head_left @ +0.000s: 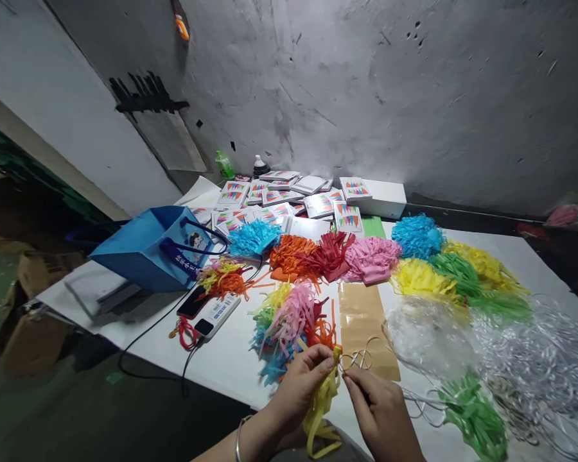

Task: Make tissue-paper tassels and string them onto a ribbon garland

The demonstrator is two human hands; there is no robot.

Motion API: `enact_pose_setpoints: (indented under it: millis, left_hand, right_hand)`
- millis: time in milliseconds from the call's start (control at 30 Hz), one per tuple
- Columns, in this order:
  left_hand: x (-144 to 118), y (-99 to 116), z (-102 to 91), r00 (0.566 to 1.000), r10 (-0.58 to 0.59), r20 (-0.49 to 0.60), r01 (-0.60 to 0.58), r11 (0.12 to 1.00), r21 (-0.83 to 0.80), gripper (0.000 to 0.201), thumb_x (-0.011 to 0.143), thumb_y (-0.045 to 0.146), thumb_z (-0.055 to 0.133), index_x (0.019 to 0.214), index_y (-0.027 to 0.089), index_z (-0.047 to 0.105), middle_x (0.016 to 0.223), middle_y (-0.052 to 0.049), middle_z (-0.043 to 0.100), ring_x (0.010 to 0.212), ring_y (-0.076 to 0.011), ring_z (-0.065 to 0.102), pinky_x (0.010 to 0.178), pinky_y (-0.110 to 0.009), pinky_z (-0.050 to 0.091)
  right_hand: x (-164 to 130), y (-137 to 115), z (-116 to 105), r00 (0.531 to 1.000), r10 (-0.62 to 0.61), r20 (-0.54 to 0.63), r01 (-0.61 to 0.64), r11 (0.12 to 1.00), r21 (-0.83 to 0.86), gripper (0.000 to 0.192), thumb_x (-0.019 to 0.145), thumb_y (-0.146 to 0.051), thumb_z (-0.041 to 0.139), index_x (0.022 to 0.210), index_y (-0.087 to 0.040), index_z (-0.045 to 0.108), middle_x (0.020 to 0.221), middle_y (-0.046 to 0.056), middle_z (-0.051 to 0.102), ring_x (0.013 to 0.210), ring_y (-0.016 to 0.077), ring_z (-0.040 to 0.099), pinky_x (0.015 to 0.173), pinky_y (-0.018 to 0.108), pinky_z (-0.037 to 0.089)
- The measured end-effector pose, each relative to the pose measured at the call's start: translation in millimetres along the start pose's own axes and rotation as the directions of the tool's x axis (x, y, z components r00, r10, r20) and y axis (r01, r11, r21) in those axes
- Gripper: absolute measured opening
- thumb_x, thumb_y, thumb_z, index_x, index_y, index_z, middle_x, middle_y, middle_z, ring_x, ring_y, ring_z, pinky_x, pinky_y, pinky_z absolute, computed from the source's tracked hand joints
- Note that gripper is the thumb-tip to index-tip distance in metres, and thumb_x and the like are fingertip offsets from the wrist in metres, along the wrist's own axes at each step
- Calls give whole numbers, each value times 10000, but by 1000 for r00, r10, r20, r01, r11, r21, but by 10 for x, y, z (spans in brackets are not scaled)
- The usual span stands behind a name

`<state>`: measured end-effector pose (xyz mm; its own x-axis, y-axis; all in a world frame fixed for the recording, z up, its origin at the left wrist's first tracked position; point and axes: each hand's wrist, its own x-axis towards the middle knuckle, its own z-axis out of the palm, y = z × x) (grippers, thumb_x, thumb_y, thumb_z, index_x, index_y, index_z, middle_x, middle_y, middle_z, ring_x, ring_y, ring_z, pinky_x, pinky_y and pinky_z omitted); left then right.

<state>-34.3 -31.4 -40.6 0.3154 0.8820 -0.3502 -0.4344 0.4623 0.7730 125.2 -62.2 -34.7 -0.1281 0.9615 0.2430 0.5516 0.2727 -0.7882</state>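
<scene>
My left hand point(304, 380) pinches the top of a yellow paper tassel point(322, 405) that hangs down past the near table edge. My right hand point(380, 410) sits right beside it and holds a thin silvery string point(359, 359), looped at the tassel's top. Just beyond my hands lies a mixed pile of pink, yellow, blue and orange tassels point(291, 321). A brown paper sheet point(363, 324) lies next to that pile.
Piles of blue, orange, red, pink, yellow and green tassels point(372, 258) run across the white table point(231, 356). Silver string and clear plastic point(525, 359) lie right. A blue bag point(149, 247), a phone and power bank point(207, 311) sit left; printed packets point(279, 192) at back.
</scene>
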Motion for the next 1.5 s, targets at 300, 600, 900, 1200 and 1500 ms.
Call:
enact_pose_setpoints:
  millis: [300, 600, 900, 1200, 1500]
  left_hand:
    - [-19, 35, -9, 998, 36, 47, -42, 987, 157, 331, 710, 447, 783, 749, 149, 645, 678, 17, 576, 613, -98, 458, 604, -208, 363]
    - [-58, 167, -9, 956, 247, 155, -289, 722, 629, 272, 859, 396, 629, 734, 158, 672, 719, -34, 615, 684, -156, 529, 650, -237, 386]
    - [-78, 195, -7, 926, 266, 266, -376, 625, 684, 245, 884, 365, 602, 753, 176, 688, 748, -56, 667, 731, -180, 590, 704, -255, 413]
    - [-6, 88, 11, 960, 250, 125, -279, 831, 481, 252, 808, 413, 697, 804, 161, 698, 855, -62, 663, 827, -201, 598, 766, -272, 442]
    - [232, 516, -527, 738, 470, -485, -469, 873, 133, 361, 705, 477, 770, 760, 174, 580, 644, 34, 579, 553, -95, 488, 563, -200, 398]
  right_hand:
    - [23, -39, -28, 998, 21, 64, -23, 999, 30, 246, 942, -290, 453, 838, -227, 667, 764, 21, 703, 711, 163, 663, 658, 225, 479]
    - [122, -78, -138, 906, 295, 302, -379, 883, 275, 367, 902, -426, 520, 1173, -193, 604, 599, -44, 583, 443, 102, 534, 418, 191, 413]
    - [149, -49, -83, 852, 335, 403, -514, 684, 517, 464, 813, -525, 642, 1102, -164, 604, 581, -64, 554, 396, 65, 487, 390, 171, 363]
    - [109, -20, 50, 908, 269, 320, -377, 857, 350, 399, 897, -548, 510, 810, -175, 622, 628, -5, 611, 455, 92, 546, 438, 186, 408]
    - [-164, 1427, -882, 952, 295, -85, -307, 919, -246, 340, 695, -591, 595, 583, -292, 713, 644, 77, 708, 613, 269, 685, 582, 370, 540]
